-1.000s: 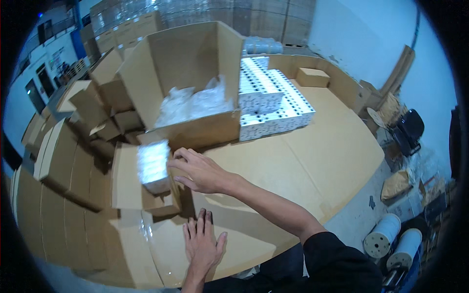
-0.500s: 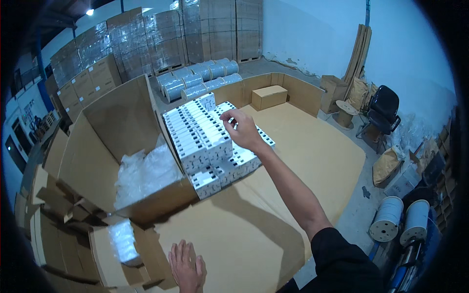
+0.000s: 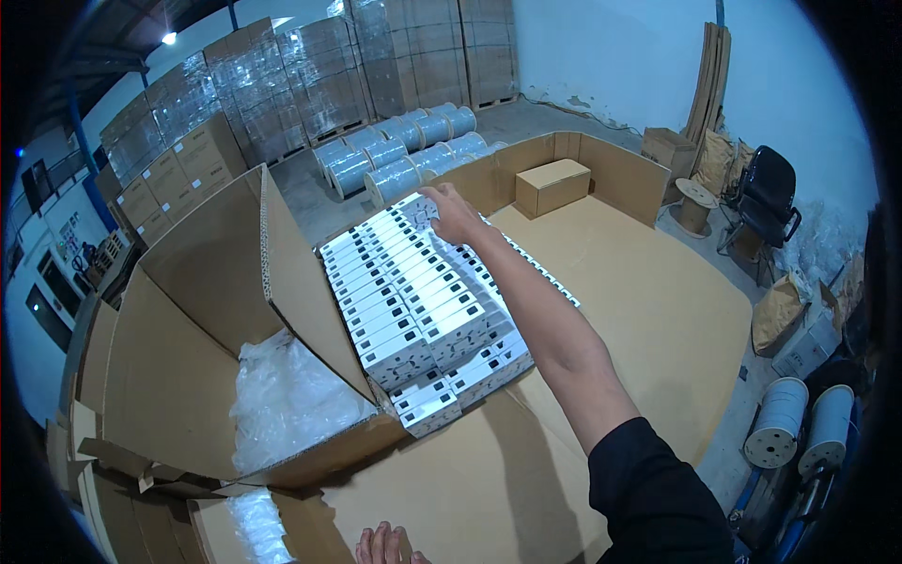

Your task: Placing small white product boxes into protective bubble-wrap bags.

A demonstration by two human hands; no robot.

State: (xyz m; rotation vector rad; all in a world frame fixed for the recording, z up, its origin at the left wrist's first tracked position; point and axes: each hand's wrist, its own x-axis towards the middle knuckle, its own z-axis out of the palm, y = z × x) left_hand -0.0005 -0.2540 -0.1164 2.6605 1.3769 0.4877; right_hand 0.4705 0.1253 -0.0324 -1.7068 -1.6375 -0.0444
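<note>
Rows of small white boxes [image 3: 404, 282] with dark square marks sit stacked in layers on a brown cardboard surface [image 3: 648, 282]. My right hand [image 3: 453, 214] is at the far end of the top layer. Its fingers and thumb are bent round the edge of a white box [image 3: 420, 211] there, whose patterned face shows; the palm side is hidden. My left hand [image 3: 383, 545] rests low by the near edge of the cardboard, fingers spread and holding nothing, cut off by the lower edge of the view.
A large open carton [image 3: 188, 348] with crumpled clear plastic [image 3: 291, 399] stands left of the stack. Below it, a smaller carton holds white wrapped packs [image 3: 258, 526]. A closed brown box [image 3: 552, 188] sits at the back. Cable reels [image 3: 404, 155] and a black chair [image 3: 766, 202] stand beyond.
My right hand has moved to the far end of the stack and met the box there. The view has shifted, and my left hand sits lower in it.
</note>
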